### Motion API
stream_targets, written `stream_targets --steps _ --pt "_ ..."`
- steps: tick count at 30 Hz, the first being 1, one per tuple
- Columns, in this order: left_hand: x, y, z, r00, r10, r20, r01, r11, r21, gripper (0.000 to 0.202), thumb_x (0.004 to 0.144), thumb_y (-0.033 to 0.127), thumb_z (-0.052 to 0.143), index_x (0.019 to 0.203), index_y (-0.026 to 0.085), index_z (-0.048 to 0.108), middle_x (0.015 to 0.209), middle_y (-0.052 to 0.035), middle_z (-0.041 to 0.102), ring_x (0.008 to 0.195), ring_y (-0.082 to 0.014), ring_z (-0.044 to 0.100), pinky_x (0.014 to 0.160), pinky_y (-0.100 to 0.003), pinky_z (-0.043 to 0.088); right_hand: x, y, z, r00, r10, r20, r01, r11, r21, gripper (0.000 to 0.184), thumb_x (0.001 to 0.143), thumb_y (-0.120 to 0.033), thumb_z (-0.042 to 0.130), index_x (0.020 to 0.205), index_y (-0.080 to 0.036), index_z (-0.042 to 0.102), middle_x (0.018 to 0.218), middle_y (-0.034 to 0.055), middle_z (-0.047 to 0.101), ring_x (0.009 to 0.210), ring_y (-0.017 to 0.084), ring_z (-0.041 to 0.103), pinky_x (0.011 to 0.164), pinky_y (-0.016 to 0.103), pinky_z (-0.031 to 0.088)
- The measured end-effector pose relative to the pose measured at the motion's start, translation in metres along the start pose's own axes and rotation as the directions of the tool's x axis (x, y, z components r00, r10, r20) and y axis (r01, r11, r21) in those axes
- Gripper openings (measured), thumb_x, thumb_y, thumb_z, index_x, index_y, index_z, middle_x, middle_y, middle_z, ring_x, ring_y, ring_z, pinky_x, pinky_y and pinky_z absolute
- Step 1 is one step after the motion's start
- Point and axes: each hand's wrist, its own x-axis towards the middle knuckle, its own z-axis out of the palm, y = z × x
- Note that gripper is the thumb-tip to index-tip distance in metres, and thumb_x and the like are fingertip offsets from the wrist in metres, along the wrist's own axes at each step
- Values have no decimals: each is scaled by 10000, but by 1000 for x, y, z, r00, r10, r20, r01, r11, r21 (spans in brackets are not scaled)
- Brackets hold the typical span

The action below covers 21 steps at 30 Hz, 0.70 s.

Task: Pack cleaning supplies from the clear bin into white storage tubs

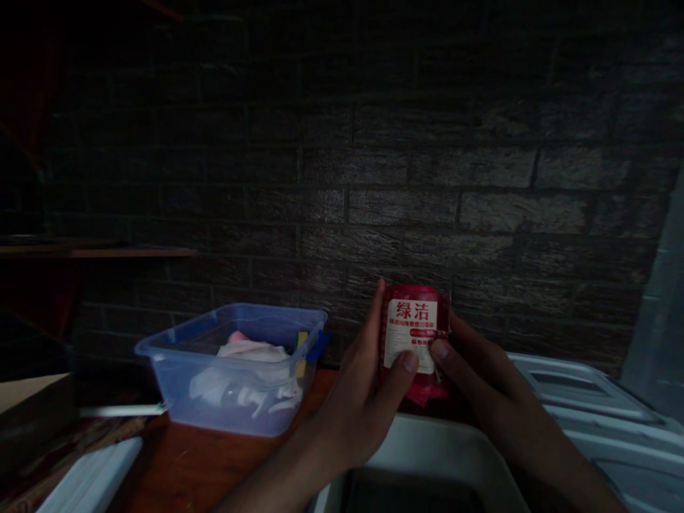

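Both hands hold up a red pack of garbage bags [414, 335] with a white label and red Chinese print facing me. My left hand [368, 392] wraps its left side, thumb pressed on the label's lower part. My right hand [475, 363] grips the right edge, its thumb on the label's lower right corner and its other fingers hidden behind. Clear wrapping stands out at the pack's right edge, and a red flap hangs at the bottom. Below the pack is a pale open bin [443, 438] with a dark inside.
A translucent blue plastic box [229, 420] with white cloth and a pink item stands on the reddish wooden surface [197, 467] at left. Pale plastic lids [588, 388] lie at right. A cardboard box [35, 399] is at far left, under a shelf [128, 253]. A dark brick wall [374, 164] rises behind.
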Motion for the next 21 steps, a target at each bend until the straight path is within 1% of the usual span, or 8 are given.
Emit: stream_targets --steps 4,9,12,14,18,21 --pt "3 -1 0 1000 -26 4 26 1000 -14 758 1036 410 517 1648 340 77 1728 31 120 1594 -215 120 1304 -388 131 3 1 1 1000 -5 -29 4 1000 -25 597 949 -493 668 1507 -354 510 1478 35 596 1388 317 533 1176 516 415" --pt "2 0 0 999 -24 -24 24 1000 7 746 1032 414 525 1643 360 102 1728 32 99 1595 -216 107 1311 -404 124 5 3 1 999 -15 -43 13 999 -47 624 967 -487 646 1541 -323 464 1521 47 552 1416 321 499 1193 536 383" --pt "1 1 1 999 -35 -16 35 999 7 753 1033 404 522 1644 370 83 1724 9 148 1584 -231 174 1306 -428 162 6 4 0 1000 -7 -8 6 999 -35 636 970 -479 645 1551 -318 444 1533 49 538 1412 321 504 1171 534 415" --pt "1 0 2 1000 -26 -10 26 1000 15 768 1029 400 530 1645 366 72 1723 -6 158 1579 -244 195 1302 -442 177 5 5 0 1000 -23 1 23 999 -44 639 972 -469 648 1556 -325 433 1512 42 563 1381 305 540 1156 507 442" --pt "1 -3 1 999 40 -24 -39 998 40 773 1021 399 545 1647 354 95 1731 5 92 1595 -255 109 1309 -434 130 3 7 1 997 -71 8 71 996 -50 610 975 -451 647 1543 -336 455 1449 32 623 1284 281 624 1100 456 508" --pt "0 -6 0 998 61 -31 -59 997 49 708 1049 398 473 1645 375 91 1732 39 75 1596 -235 99 1312 -405 100 2 4 2 997 -65 34 65 998 -17 624 969 -442 655 1548 -331 452 1421 38 645 1228 284 660 1061 459 541"
